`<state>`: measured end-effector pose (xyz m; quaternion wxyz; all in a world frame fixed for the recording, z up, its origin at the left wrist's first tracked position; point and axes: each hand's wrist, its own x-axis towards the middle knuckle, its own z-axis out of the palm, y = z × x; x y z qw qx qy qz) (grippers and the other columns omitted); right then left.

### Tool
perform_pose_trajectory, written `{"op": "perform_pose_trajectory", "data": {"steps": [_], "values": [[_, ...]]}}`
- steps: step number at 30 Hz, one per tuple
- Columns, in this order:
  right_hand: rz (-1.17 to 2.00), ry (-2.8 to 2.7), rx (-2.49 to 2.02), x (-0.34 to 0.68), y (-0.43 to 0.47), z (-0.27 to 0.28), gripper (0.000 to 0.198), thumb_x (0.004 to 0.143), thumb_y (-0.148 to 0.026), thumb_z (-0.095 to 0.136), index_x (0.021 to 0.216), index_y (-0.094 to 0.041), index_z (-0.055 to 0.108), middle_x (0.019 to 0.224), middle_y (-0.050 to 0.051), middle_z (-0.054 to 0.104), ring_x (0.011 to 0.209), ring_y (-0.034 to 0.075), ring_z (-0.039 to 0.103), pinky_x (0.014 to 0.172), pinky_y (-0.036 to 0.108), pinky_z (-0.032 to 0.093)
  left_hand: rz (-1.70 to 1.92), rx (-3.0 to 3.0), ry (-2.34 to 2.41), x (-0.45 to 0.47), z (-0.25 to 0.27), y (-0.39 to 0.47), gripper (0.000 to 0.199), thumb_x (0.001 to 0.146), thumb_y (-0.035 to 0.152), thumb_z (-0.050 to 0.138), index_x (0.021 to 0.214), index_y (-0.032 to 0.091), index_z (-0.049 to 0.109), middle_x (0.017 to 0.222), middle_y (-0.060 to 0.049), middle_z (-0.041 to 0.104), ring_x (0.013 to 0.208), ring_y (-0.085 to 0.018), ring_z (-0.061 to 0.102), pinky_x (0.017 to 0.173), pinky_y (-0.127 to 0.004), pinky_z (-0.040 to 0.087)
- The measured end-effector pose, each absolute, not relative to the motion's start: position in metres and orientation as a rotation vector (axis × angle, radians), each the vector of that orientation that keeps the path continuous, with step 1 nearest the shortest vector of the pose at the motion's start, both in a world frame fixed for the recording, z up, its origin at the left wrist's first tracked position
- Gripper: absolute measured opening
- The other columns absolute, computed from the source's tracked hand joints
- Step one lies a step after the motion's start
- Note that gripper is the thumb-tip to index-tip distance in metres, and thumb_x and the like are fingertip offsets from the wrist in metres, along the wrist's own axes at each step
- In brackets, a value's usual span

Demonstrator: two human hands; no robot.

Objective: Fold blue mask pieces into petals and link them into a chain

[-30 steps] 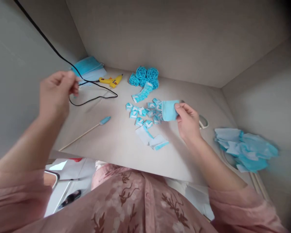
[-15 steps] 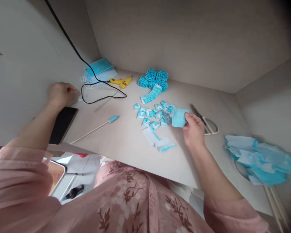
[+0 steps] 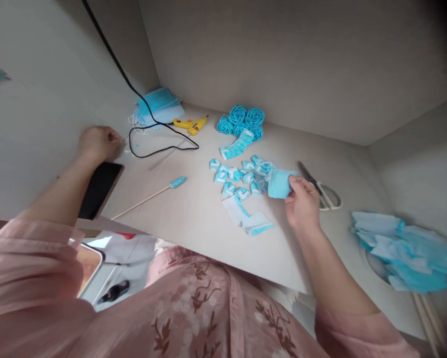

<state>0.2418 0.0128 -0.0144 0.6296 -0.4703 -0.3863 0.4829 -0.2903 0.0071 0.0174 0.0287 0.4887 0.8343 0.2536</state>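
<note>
Between the thumb and fingers of my right hand [image 3: 303, 204] is a square piece of light-blue mask fabric [image 3: 281, 184], held up over the right end of a group of small folded blue-and-white pieces [image 3: 234, 174]. My left hand [image 3: 101, 143] is at the far left, above a dark phone [image 3: 101, 190], its fingers curled together. What they pinch, if anything, is too small to make out. Two pale fabric strips [image 3: 236, 210] lie just below the folded pieces. A wooden stick with a blue-wrapped tip [image 3: 177, 182] rests between my hands.
Blue fabric roses [image 3: 238, 115] sit at the back beside a folded strip [image 3: 238, 144]. A yellow glue gun [image 3: 195, 125] with a looping black cord [image 3: 143, 155] lies near stacked face masks [image 3: 160, 105]. Scissors [image 3: 330, 199] and a heap of blue fabric pieces [image 3: 406, 248] are on the right.
The view has shifted slightly, so the tabletop things appear a little further right. My right hand keeps hold of the fabric square, and my left hand stays at the far left with fingers curled.
</note>
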Motion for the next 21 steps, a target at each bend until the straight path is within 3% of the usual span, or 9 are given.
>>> {"op": "perform_pose_trajectory", "data": {"steps": [3,7,11,15,19,21], "values": [[1.124,-0.870,-1.073,0.241,0.012,-0.013,0.038,0.058,-0.044,0.087,0.060,-0.019,0.059,0.057,-0.006,0.046,0.055,0.008,0.040,0.051,0.023,0.034,0.574,1.486,2.715,-0.287,0.020,0.008,0.013,0.066,0.014,0.070,0.060,0.021,0.059,0.046,0.006,0.032,0.059,-0.015,0.025,0.064,-0.026,0.022],[1.144,-0.848,-1.073,0.239,0.011,-0.010,0.037,0.055,-0.044,0.087,0.061,-0.018,0.060,0.059,-0.006,0.049,0.057,0.008,0.042,0.053,0.022,0.035,0.518,1.534,2.699,-0.280,0.027,0.004,0.014,0.064,0.021,0.073,0.077,0.022,0.065,0.059,0.006,0.044,0.058,-0.013,0.034,0.060,-0.025,0.022],[1.154,-0.826,-1.073,0.238,0.010,-0.008,0.038,0.054,-0.044,0.087,0.061,-0.019,0.060,0.060,-0.005,0.050,0.060,0.009,0.045,0.056,0.024,0.039,0.505,1.614,2.712,-0.274,0.030,-0.001,0.021,0.065,0.038,0.072,0.064,0.022,0.059,0.054,0.003,0.039,0.057,-0.015,0.029,0.060,-0.026,0.020],[1.156,-0.839,-1.059,0.239,0.011,-0.011,0.036,0.058,-0.043,0.085,0.063,-0.019,0.059,0.063,-0.005,0.050,0.062,0.009,0.046,0.058,0.023,0.040,0.514,1.770,2.651,-0.275,0.025,-0.002,0.025,0.071,0.040,0.061,0.055,0.023,0.051,0.047,0.000,0.032,0.058,-0.017,0.021,0.062,-0.027,0.018],[1.155,-0.866,-1.050,0.241,0.011,-0.014,0.034,0.061,-0.043,0.084,0.062,-0.020,0.060,0.063,-0.005,0.050,0.061,0.009,0.044,0.057,0.023,0.039,0.488,1.847,2.630,-0.277,0.022,-0.003,0.038,0.076,0.046,0.053,0.051,0.021,0.041,0.053,0.000,0.027,0.059,-0.017,0.015,0.063,-0.028,0.015],[1.163,-0.874,-1.040,0.242,0.011,-0.015,0.034,0.063,-0.044,0.084,0.062,-0.020,0.060,0.063,-0.005,0.051,0.061,0.009,0.044,0.057,0.023,0.039,0.477,1.872,2.653,-0.275,0.023,-0.004,0.034,0.075,0.044,0.054,0.054,0.020,0.043,0.057,0.000,0.028,0.060,-0.017,0.017,0.062,-0.028,0.015]]}}
